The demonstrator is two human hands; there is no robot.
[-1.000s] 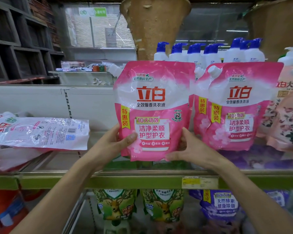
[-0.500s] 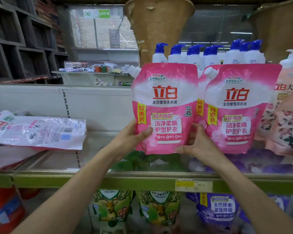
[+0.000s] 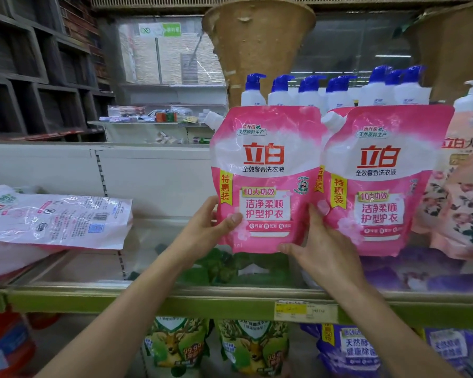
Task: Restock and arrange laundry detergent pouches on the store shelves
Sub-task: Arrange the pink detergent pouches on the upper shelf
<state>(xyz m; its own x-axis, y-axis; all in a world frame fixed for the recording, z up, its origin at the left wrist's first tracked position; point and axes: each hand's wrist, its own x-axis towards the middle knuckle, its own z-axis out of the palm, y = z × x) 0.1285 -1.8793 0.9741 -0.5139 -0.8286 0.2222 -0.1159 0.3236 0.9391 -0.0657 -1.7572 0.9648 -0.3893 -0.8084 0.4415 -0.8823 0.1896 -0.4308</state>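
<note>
Left hand (image 3: 210, 230) and right hand (image 3: 320, 244) each grasp a lower corner of the pink pouch (image 3: 268, 173), upright over the shelf (image 3: 175, 301) (base contact unclear); seat it squarely, label forward, flush against the standing pouch (image 3: 380, 181) on its right, in front of the far pump bottles (image 3: 309, 94)

Upright pink pouch (image 3: 268, 181) beside 2nd pink pouch (image 3: 380, 184).

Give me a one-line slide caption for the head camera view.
Left hand and right hand hold a pink detergent pouch upright beside a matching pouch at the green-edged shelf.
</note>
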